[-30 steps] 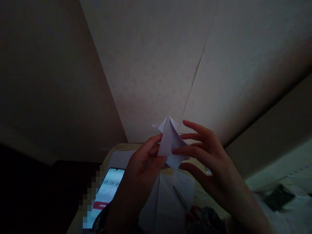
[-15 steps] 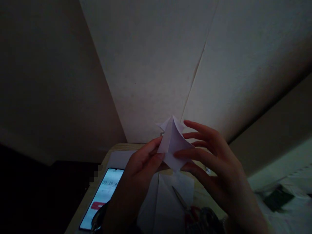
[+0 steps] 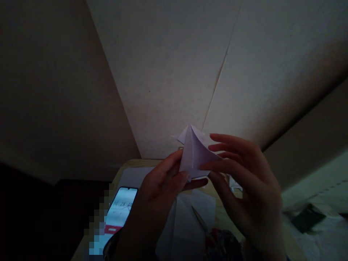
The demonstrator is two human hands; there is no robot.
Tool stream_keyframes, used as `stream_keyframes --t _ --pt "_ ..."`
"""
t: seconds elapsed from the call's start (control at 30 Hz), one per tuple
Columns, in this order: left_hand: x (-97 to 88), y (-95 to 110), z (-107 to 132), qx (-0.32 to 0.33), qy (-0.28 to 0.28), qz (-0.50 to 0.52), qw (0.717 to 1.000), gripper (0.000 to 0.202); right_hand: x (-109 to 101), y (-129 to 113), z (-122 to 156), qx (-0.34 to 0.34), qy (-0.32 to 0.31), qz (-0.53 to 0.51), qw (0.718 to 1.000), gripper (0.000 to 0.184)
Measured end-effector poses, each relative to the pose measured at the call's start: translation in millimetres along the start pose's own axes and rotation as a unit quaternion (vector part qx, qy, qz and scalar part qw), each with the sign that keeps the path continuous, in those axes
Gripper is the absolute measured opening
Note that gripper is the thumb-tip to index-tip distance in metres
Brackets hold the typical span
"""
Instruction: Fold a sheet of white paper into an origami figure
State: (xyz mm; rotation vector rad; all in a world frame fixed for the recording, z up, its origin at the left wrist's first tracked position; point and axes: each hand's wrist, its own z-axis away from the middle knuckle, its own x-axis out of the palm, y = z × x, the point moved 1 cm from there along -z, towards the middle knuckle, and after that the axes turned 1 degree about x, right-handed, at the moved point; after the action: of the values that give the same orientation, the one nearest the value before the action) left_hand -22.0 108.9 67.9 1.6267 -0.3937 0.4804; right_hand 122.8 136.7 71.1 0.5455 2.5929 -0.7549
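A folded sheet of white paper (image 3: 187, 156) is held up in front of me, with a peak at its top and flaps spreading to both sides. My left hand (image 3: 163, 181) grips its lower left edge, thumb in front and fingers behind. My right hand (image 3: 244, 174) pinches the lower right flap between thumb and index finger, its other fingers stretched out beside the paper. Below the hands, scissors (image 3: 200, 219) with red on the handles lie on more white paper (image 3: 187, 232); their handles are dark and partly hidden.
A lit phone (image 3: 122, 206) showing a running timer lies on the wooden table (image 3: 126, 165) at left, beside a pale sheet (image 3: 136, 175). A wall (image 3: 174, 90) rises directly behind the table. Small white paper (image 3: 235, 183) shows past my right hand.
The paper's lower flap has folded upward, its bottom point no longer hanging down. My right hand has shifted slightly right with the flap's edge; the left hand keeps its grip.
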Motion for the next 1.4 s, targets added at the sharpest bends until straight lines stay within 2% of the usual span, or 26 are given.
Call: stream_keyframes --t 0.2,0.4,0.5,0.67,0.77,0.83,1.0,1.17,1.4 --pt "0.1 2 -1 -0.034 0.008 -0.025 0.999 0.037 1 1 1 0.010 -0.002 -0.022 1.000 0.015" --pt "3.5 -1 -2 -0.018 0.001 0.033 0.999 0.025 -2 1 3 0.021 -0.003 -0.044 0.999 0.017" --pt "5.2 -1 -1 -0.020 -0.001 0.013 1.000 0.027 -3 -2 4 0.021 0.003 -0.048 0.999 0.018" --pt "6.7 0 0 -0.009 0.031 -0.015 0.999 0.025 -3 -2 4 0.031 0.001 -0.048 0.998 0.016" --pt "5.4 -1 1 -0.008 0.008 -0.021 1.000 0.025 -3 -1 4 0.027 -0.004 -0.035 0.999 0.011" --pt "3.6 -2 0 -0.014 0.015 -0.034 0.999 0.024 -3 0 4 0.028 -0.004 -0.035 0.999 0.009" --pt "0.7 -4 1 0.013 0.001 -0.033 0.999 0.018 -3 -1 5 0.026 0.012 -0.033 0.999 0.013" --pt "1.1 -5 1 0.003 0.002 -0.014 1.000 0.015 -3 -1 4 0.040 0.013 -0.039 0.998 0.015" --pt "10.5 -1 7 0.004 0.041 -0.043 0.998 0.014 -4 -2 3 0.043 0.026 -0.088 0.995 0.013"
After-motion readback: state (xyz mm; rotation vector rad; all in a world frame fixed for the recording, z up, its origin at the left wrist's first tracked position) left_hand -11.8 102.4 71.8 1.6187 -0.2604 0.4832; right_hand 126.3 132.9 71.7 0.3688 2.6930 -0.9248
